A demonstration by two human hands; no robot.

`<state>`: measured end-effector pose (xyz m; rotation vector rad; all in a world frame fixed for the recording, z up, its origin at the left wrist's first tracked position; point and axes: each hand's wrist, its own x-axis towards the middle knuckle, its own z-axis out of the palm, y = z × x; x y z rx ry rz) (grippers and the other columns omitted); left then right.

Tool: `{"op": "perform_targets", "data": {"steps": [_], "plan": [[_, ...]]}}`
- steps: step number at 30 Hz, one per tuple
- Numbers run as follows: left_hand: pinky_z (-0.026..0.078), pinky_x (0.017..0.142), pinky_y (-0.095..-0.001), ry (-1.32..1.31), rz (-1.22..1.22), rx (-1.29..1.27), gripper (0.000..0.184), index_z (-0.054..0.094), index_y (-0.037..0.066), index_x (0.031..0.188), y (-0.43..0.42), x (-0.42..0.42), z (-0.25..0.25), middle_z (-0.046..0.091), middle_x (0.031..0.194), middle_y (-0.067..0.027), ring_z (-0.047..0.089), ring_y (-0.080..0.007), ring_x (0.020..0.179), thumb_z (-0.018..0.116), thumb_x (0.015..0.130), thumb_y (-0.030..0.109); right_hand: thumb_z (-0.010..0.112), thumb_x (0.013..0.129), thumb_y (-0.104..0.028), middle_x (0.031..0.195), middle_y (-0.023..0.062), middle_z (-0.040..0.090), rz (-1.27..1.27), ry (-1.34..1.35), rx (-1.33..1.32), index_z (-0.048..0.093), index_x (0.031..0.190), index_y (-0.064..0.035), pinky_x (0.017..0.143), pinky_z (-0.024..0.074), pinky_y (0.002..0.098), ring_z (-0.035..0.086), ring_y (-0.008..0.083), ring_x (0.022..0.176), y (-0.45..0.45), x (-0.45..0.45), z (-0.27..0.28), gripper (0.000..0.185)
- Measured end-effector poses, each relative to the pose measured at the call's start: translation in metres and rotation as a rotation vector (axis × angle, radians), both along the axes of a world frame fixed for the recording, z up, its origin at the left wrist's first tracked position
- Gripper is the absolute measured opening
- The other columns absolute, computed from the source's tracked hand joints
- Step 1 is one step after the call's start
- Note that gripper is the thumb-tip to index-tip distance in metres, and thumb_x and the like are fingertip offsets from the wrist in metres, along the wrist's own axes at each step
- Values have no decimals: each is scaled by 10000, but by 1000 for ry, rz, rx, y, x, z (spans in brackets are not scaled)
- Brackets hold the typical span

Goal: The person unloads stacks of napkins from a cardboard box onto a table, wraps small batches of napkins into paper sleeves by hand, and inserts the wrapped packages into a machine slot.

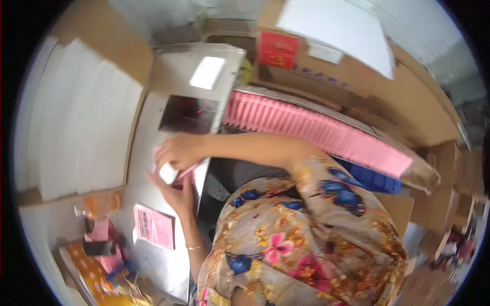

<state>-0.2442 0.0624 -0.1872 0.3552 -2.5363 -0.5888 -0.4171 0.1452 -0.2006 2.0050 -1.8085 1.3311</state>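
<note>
My left hand (pixel 179 198), with a bracelet on its wrist, holds a small pink box (pixel 186 176) from below in the view. On the other side of the box, my right hand (pixel 178 150) has its fingers bent over a white piece (pixel 168 173) at the box's opening. The fingertips of that hand are partly hidden and blurred. Beside my left hand, a flat pink printed packet (pixel 154 227) lies on the light table (pixel 148 127).
A dark panel (pixel 186 115) with a red light and a white card (pixel 207 72) are on the table. A long row of pink boxes (pixel 316 130) stands in a carton. White sheets (pixel 81 122) fill a carton at the left. An orange box (pixel 92 270) is at the lower left.
</note>
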Motion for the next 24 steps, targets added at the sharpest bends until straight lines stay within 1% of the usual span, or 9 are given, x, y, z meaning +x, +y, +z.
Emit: {"op": "perform_targets", "data": {"steps": [2,3,6,9,11,12,14,20,24], "plan": [[384,1096,-423,-148,94,394,967,222,-54,1529,2,2,0,477,1429,-272,492,-344,1316,810,802,191,663,825,-186,992,160,725,-158,-260,604,715,980,-56,702,535,373,701,251,852,36,-7,47,210],[368,1106,-435,-133,93,458,907,293,-50,1506,5,1,-2,484,1426,-276,481,-359,1324,802,792,181,650,876,-249,771,152,705,-186,-590,108,687,903,-3,613,522,402,657,205,639,47,-4,41,250],[331,1134,-465,-2,-120,18,792,393,-27,1463,9,-3,13,487,1433,-260,452,-415,1339,761,794,182,619,979,-231,828,3,694,-176,-1184,-46,704,1007,2,646,529,326,620,96,728,58,-20,40,250],[379,1101,-443,72,-79,257,575,481,-21,1395,7,2,8,534,1385,-232,494,-408,1297,657,863,105,638,946,-169,977,75,731,-394,-1052,9,702,1108,-12,757,549,338,681,163,866,54,-31,24,234],[409,1073,-433,107,-28,395,486,538,-17,1345,4,3,10,563,1344,-228,523,-398,1267,627,874,62,691,864,-138,1179,150,701,-525,-236,-344,680,1215,-34,889,540,355,685,261,1056,57,-16,47,367],[434,1041,-424,65,-25,368,394,585,-12,1259,2,2,13,585,1292,-219,550,-391,1220,607,867,21,685,812,-124,1327,171,628,-334,-63,-271,656,1284,-77,1034,480,400,604,300,1235,60,-14,40,475],[478,939,-426,50,-93,75,195,650,-3,1012,-10,-4,9,621,1146,-185,594,-375,1067,599,830,-52,655,823,-100,1335,122,633,-158,247,0,654,1288,-108,1087,439,448,589,258,1255,69,8,34,465],[462,809,-441,107,-100,68,71,576,-6,902,-15,-26,6,598,979,-171,553,-381,901,602,840,-32,610,834,-56,1310,87,649,261,293,194,650,1253,-81,1136,384,493,596,215,1238,90,36,16,421],[456,789,-436,104,-78,86,69,573,5,889,-16,-31,8,592,925,-166,559,-372,861,625,844,6,639,822,-101,1268,92,661,-98,307,220,643,1249,-46,1139,382,468,591,214,1238,73,16,13,431]]}}
